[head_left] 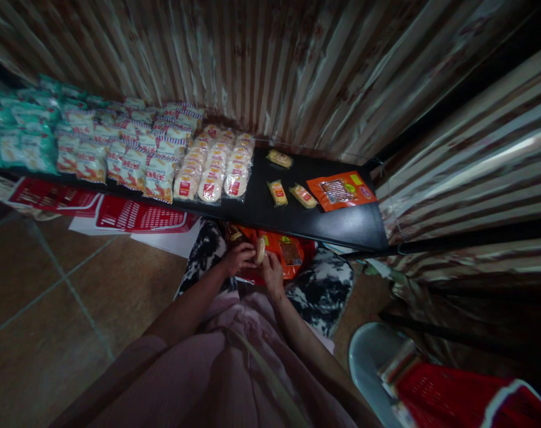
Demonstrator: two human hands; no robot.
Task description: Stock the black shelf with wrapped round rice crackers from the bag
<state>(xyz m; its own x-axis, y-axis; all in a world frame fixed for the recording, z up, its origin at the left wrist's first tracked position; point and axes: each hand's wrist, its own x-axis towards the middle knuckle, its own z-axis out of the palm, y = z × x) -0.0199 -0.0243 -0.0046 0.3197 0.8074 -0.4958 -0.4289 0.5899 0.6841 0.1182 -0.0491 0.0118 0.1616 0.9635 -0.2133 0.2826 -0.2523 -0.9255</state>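
Low over my lap, a small pale wrapped snack (pixel 260 251) stands on end between my two hands. My left hand (pixel 241 258) has its fingers closed on its left side. From the right, my right hand (pixel 273 272) pinches it near its lower edge. Just behind the hands lies an orange packet (pixel 292 252) with a clear window, in a red basket (pixel 248 273) between my knees. A darker packet (pixel 235 233) is beside it, partly hidden under the shelf edge.
On the black shelf (pixel 342 229) are small yellow packs (pixel 277 193), an orange packet (pixel 342 190), rows of round wrapped crackers (pixel 210 184), white bags (pixel 159 172) and green bags (pixel 38 145). Red baskets (pixel 137 214) sit below at left. A grey stool (pixel 364 351) holds another red basket (pixel 449 392).
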